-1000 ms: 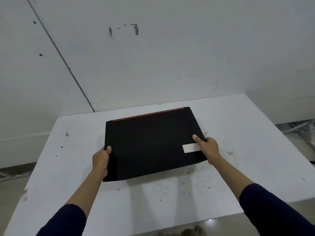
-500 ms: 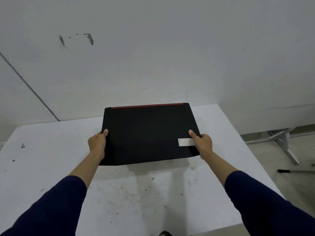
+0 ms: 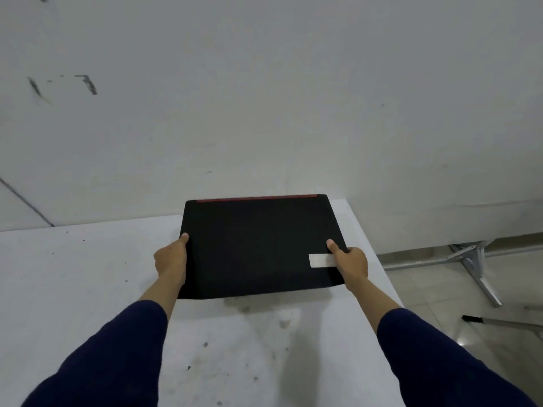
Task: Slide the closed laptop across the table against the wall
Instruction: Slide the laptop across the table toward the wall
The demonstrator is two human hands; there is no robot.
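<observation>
Black and matte, the closed rectangular laptop (image 3: pixel 258 245) sits at the far right part of the scuffed white table (image 3: pixel 73 274), its far edge, marked by a thin red strip (image 3: pixel 257 198), right at the grey-white wall (image 3: pixel 264 98); whether it touches the wall cannot be told. The left hand (image 3: pixel 171 258) grips the laptop's left edge, thumb on the lid, fingers hidden under the side. The right hand (image 3: pixel 351 261) clamps the right edge the same way, its thumb lying across one end of a pale rectangular sticker (image 3: pixel 320 260) on the lid. Both forearms wear dark navy sleeves (image 3: pixel 117 356). To the right of the table, a grey metal stand (image 3: pixel 473 259) rests on the tiled floor (image 3: pixel 435 295).
</observation>
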